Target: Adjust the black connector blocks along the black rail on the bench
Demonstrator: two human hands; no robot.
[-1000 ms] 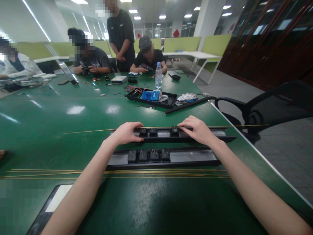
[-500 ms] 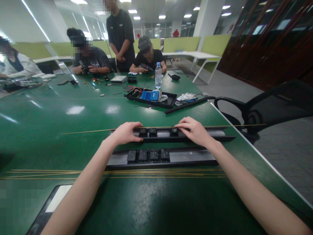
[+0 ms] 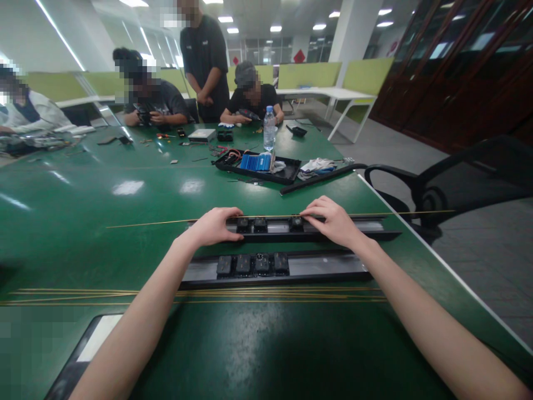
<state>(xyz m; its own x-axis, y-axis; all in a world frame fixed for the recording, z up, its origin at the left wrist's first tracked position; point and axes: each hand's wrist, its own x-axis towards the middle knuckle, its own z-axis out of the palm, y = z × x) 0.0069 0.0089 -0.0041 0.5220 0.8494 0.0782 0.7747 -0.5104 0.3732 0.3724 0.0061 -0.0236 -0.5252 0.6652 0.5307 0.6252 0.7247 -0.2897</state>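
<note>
A long thin brass-coloured rod [image 3: 275, 216] runs crosswise over the far black channel [image 3: 278, 238], reaching well past both its ends. My left hand [image 3: 210, 226] grips the channel's left part, fingertips at the far side by the rod and thumb on the near edge. My right hand [image 3: 328, 221] pinches the rod between thumb and fingers, just beside a small black block [image 3: 296, 223]. Two similar blocks [image 3: 252, 224] sit in the same channel near my left hand. Closer to me lies a second channel [image 3: 316, 266] with several black blocks [image 3: 252, 265] in a row.
Several loose brass rods [image 3: 266, 294] lie across the table before me. A black-edged object with a white panel [image 3: 100, 338] rests at lower left. Beyond stand a black tray [image 3: 287, 176], gloves [image 3: 317, 168] and a water bottle [image 3: 269, 130]. A chair [image 3: 470, 172] is right; other people sit opposite.
My right hand has shifted very slightly to the right and up along the rod, and the rod slid slightly right with it. My left hand stays in place.
</note>
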